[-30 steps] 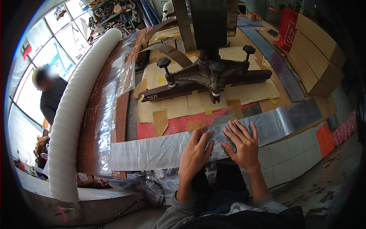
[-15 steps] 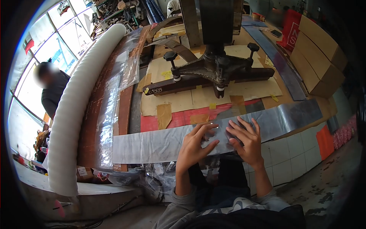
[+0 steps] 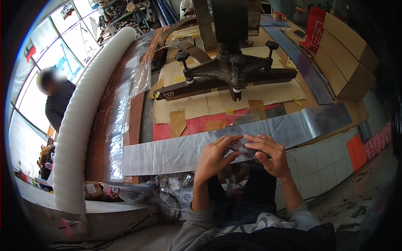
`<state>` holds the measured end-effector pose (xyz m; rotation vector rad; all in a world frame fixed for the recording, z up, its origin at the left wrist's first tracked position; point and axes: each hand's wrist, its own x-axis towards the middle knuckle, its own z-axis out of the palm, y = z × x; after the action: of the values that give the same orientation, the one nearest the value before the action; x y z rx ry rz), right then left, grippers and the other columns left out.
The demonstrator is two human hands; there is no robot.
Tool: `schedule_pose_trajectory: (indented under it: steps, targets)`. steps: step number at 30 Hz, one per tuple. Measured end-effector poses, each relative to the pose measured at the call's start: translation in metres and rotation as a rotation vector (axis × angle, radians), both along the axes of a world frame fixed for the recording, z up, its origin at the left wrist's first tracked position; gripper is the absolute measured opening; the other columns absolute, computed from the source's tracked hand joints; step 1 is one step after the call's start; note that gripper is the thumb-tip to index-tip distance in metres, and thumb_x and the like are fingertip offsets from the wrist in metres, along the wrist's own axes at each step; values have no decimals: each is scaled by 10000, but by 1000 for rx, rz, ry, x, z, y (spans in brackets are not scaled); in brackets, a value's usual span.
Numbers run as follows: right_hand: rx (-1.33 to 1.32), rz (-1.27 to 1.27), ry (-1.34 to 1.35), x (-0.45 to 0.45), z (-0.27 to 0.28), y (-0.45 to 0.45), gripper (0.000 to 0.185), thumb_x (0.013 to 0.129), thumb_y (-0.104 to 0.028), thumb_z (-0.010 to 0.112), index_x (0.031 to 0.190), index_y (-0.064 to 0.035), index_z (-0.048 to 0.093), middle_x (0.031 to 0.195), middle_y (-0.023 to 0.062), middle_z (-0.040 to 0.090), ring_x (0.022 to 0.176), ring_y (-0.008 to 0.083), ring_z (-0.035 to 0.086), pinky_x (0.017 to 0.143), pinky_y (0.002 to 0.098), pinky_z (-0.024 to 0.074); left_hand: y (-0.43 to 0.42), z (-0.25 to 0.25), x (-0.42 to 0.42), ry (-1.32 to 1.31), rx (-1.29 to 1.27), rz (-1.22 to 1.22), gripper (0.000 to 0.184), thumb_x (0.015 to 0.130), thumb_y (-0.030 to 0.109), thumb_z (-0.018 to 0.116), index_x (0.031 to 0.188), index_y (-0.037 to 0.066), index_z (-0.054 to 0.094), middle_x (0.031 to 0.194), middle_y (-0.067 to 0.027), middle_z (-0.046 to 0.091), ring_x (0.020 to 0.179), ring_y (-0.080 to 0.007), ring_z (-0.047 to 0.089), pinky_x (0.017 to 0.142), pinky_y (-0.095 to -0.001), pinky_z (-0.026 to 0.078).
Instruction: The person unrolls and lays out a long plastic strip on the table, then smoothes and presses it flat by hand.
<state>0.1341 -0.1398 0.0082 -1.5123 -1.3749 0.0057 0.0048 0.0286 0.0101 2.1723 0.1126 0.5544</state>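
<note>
A long grey plastic sheet (image 3: 167,155) lies across the front of the table. My left hand (image 3: 216,157) is over its middle, fingers bent and apart, with nothing seen in it. Close to its right, my right hand (image 3: 270,154) hovers at the sheet's near edge, its fingers apart and curled inward. The fingertips of both hands nearly meet; whether they touch the sheet I cannot tell. Beyond the sheet stands a dark metal press arm (image 3: 230,69) with black knobs, above a long metal bar (image 3: 197,90) on pale board.
A white foam roll (image 3: 77,121) runs along the left side, beside clear plastic (image 3: 118,129) on brown board. A person (image 3: 60,98) is at the far left. Cardboard boxes (image 3: 341,58) and a red bag (image 3: 313,31) stand at the right. White tiles (image 3: 320,167) face the front.
Both hands have drawn in toward each other, and the right hand's fingers have turned from pointing forward to pointing left. The sheet's left part looks slightly shifted in view.
</note>
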Motion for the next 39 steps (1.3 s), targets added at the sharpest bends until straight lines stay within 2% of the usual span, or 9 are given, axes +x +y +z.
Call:
schedule_pose_trajectory:
  steps: [3, 6, 8, 12, 15, 18, 24, 33, 39]
  targets:
    - [16, -22, 21, 7, 17, -1, 321, 950, -319, 556, 1034, -43, 697, 1147, 134, 668, 1052, 279, 649, 915, 371, 489, -1, 9, -2, 96, -229, 40, 371, 770, 67, 731, 1131, 32, 650, 925, -98, 692, 864, -184, 683, 789, -307, 516]
    - [-3, -115, 3, 25, 30, 6, 266, 939, -250, 577, 1011, -25, 698, 1100, 140, 683, 1028, 278, 660, 879, 346, 509, 4, 5, -5, 38, -222, 49, 340, 786, 39, 713, 1122, 28, 664, 905, -85, 701, 837, -144, 676, 785, -279, 511]
    - [-8, -169, -15, 41, 35, 15, 201, 919, -156, 594, 986, 6, 693, 1032, 146, 698, 972, 272, 676, 838, 337, 520, 6, 3, -7, 8, -289, 31, 322, 791, 38, 712, 1110, 23, 667, 911, -85, 702, 848, -154, 686, 750, -274, 522]
    - [-164, -270, 65, 65, 37, 26, 203, 907, -150, 615, 982, 25, 685, 964, 152, 698, 863, 269, 687, 768, 331, 526, 10, -3, -14, -101, -372, -108, 313, 773, 12, 722, 1083, 2, 675, 910, -87, 708, 863, -146, 693, 764, -264, 530]
    - [-336, -250, 25, 83, 35, 41, 201, 884, -141, 628, 980, 29, 678, 951, 162, 684, 885, 303, 669, 790, 353, 518, 12, 3, -15, 12, -312, -212, 318, 758, 12, 735, 1071, 7, 682, 900, -92, 715, 851, -150, 700, 773, -260, 533]
    - [-372, -237, -226, 105, 20, 62, 218, 855, -124, 635, 999, 38, 661, 997, 178, 660, 928, 340, 638, 830, 390, 503, 12, 3, -15, 10, -257, -256, 327, 753, 18, 741, 1075, 9, 682, 889, -91, 719, 829, -155, 707, 762, -263, 538]
    - [-393, -295, -407, 118, -4, 79, 294, 838, -105, 623, 1097, 33, 613, 1060, 179, 624, 1010, 358, 587, 885, 420, 478, 12, 7, -16, 74, -228, -401, 331, 736, 46, 763, 1060, 32, 696, 870, -73, 723, 821, -180, 712, 741, -277, 543]
    - [-474, -291, -385, 121, -21, 80, 424, 881, -126, 572, 1290, -22, 521, 1298, 137, 463, 1212, 316, 415, 978, 504, 342, 13, 0, -16, 72, -226, -417, 329, 740, 75, 768, 1062, 59, 703, 868, -73, 718, 808, -192, 704, 718, -296, 539]
    - [-482, -309, -372, 121, -21, 82, 416, 885, -141, 562, 1287, -37, 539, 1195, 125, 484, 1143, 309, 427, 947, 486, 339, 12, 2, -16, 77, -186, -401, 332, 742, 90, 768, 1067, 63, 701, 860, -70, 714, 802, -200, 702, 718, -297, 536]
